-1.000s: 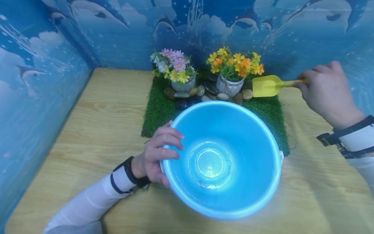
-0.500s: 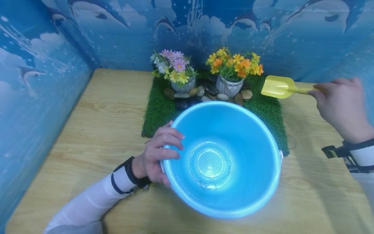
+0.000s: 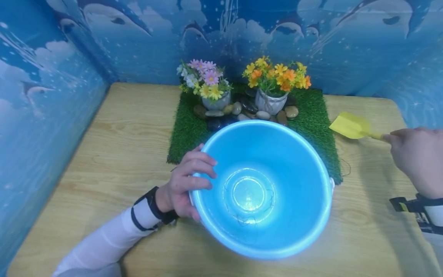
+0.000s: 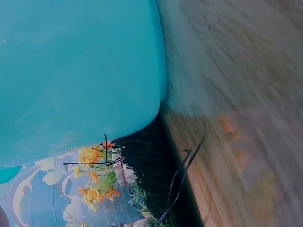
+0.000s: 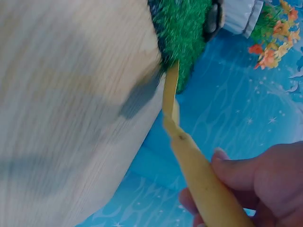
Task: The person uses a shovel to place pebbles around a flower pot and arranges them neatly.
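Note:
A light blue bucket (image 3: 297, 184) faces the head camera with its wide mouth; a few dark strands lie inside near its bottom. My left hand (image 3: 188, 181) grips its left rim, fingers over the edge and thumb outside. The left wrist view shows the outer bucket wall (image 4: 80, 80) close up, the hand mostly out of sight. On the right, my right hand (image 3: 420, 159) holds a yellow toy shovel (image 3: 351, 125) by its handle, the blade pointing left. In the right wrist view, thumb and fingers pinch the shovel handle (image 5: 203, 184), with the blade over the table by the turf.
Behind the bucket lies a green turf mat (image 3: 311, 127) with several smooth stones (image 3: 263, 115). Two flower pots stand on it, one with pink and yellow flowers (image 3: 209, 79), one with orange flowers (image 3: 277, 77). Dolphin-print sheets (image 3: 242, 38) line the wooden table (image 3: 114, 142).
My right hand has carried the shovel right and toward me, away from the stones and off the turf's right edge. The left hand and bucket stay put.

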`<action>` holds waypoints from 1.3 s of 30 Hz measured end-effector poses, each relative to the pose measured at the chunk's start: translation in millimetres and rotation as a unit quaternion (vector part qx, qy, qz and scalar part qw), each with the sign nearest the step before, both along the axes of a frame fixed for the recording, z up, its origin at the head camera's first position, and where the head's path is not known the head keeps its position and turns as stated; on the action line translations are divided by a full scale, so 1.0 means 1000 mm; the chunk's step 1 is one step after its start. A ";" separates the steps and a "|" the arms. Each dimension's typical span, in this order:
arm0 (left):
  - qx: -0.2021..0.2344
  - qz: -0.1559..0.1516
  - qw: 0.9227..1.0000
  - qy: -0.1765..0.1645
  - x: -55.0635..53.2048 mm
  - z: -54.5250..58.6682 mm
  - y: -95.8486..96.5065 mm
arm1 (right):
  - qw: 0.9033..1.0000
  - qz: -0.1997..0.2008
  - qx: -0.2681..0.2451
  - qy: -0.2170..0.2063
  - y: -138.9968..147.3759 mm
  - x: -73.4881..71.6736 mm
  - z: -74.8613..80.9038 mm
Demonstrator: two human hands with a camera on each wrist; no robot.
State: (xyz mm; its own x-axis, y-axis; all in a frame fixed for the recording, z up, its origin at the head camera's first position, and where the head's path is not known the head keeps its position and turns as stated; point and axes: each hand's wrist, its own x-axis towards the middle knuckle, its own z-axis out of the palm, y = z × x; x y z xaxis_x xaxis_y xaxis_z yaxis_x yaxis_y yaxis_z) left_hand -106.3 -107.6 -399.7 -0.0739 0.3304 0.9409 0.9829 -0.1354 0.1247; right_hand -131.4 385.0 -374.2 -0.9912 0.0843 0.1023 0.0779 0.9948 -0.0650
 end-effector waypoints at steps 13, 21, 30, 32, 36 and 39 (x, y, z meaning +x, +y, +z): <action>-0.009 0.002 1.000 -0.001 0.001 0.001 -0.002 | 0.991 -0.005 -0.054 -0.125 -0.020 0.025 -0.016; -0.005 -0.004 1.000 -0.003 0.001 0.000 -0.003 | 0.978 0.006 -0.093 -0.186 -0.025 0.026 -0.030; -0.024 -0.017 1.000 -0.008 0.000 0.004 -0.006 | 0.980 0.027 -0.094 -0.174 -0.028 0.028 -0.040; -0.031 -0.019 0.999 -0.016 0.001 0.006 -0.007 | 0.984 0.029 -0.094 -0.149 -0.030 0.029 -0.042; -0.043 -0.007 0.999 -0.032 0.004 0.011 -0.009 | 0.992 0.039 -0.089 -0.077 -0.037 0.029 -0.041; -0.033 0.012 0.999 -0.036 0.002 0.015 -0.011 | 0.994 0.062 -0.082 -0.027 -0.045 0.027 -0.037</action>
